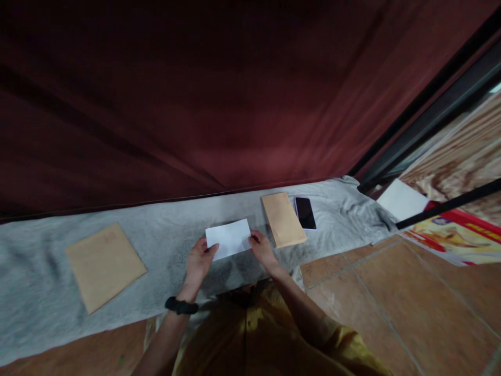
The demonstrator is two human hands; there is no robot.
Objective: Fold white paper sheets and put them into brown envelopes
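A white rectangular sheet of paper point(229, 239), which looks folded, is held up between both hands over the grey cloth. My left hand point(201, 261) pinches its left end, thumb on top and fingers beneath. At the right end, my right hand point(263, 248) grips the paper's edge between thumb and fingers. Just right of that hand lies a brown envelope point(284, 220), or a short stack of them. A larger brown envelope point(105, 266) rests farther off to the left.
The grey cloth point(168, 235) covers a long narrow surface along a dark red curtain point(235, 104). A phone point(305, 213) lies beside the right-hand envelope. Beyond a dark metal frame at right are a white sheet point(402, 199) and a printed red-and-yellow package point(457, 232). Tiled floor point(376, 292) runs below.
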